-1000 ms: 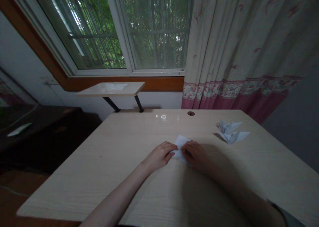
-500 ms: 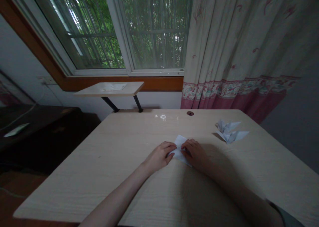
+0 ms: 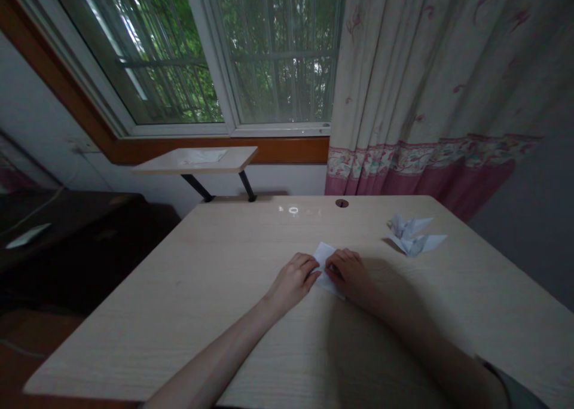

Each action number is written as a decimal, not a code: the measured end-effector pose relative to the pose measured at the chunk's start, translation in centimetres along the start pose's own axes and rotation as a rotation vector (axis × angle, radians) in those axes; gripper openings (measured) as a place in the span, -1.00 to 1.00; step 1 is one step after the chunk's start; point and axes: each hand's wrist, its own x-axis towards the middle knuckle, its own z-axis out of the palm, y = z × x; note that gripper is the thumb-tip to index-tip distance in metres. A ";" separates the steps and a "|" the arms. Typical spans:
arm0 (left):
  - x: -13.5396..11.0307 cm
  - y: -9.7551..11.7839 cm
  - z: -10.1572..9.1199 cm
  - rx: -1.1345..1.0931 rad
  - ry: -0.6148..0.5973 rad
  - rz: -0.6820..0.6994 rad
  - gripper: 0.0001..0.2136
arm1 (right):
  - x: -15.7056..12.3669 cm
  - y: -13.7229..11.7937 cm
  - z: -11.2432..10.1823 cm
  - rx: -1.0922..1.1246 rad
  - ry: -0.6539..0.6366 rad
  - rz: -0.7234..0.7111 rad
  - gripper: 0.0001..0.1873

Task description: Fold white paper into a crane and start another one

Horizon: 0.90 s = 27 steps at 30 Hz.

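Note:
A small folded white paper [image 3: 323, 255] lies flat on the pale wooden table [image 3: 201, 301] near its middle. My left hand [image 3: 293, 279] rests on the paper's left edge with its fingers curled and pressed down on it. My right hand [image 3: 352, 276] covers the paper's right part, fingertips pressed on it. The paper's near half is hidden under both hands.
Two folded paper cranes [image 3: 413, 235] sit at the table's back right. A cable hole [image 3: 341, 203] is at the back edge. A small raised shelf [image 3: 197, 159] stands under the window. A curtain [image 3: 430, 86] hangs at right; a dark cabinet [image 3: 67, 229] stands at left.
My left hand has slid slightly right along the paper's edge, its fingers closer to my right hand. The paper and cranes stay in place.

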 end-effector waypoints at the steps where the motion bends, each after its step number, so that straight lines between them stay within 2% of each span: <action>1: 0.0 0.0 0.0 0.000 -0.001 -0.001 -0.83 | 0.0 0.0 0.0 0.000 -0.001 0.005 -0.83; 11: 0.3 -0.3 -1.0 0.121 -0.060 -0.048 -0.80 | -0.3 0.4 0.3 -0.002 0.020 0.013 -0.80; 17: 0.1 -1.0 -1.3 0.088 -0.093 -0.036 -0.77 | -0.3 0.5 0.2 0.012 0.043 0.025 -0.75; 27: 0.0 -1.8 -2.3 -0.013 -0.169 0.001 -0.77 | -0.3 0.4 0.2 -0.003 -0.012 0.051 -0.64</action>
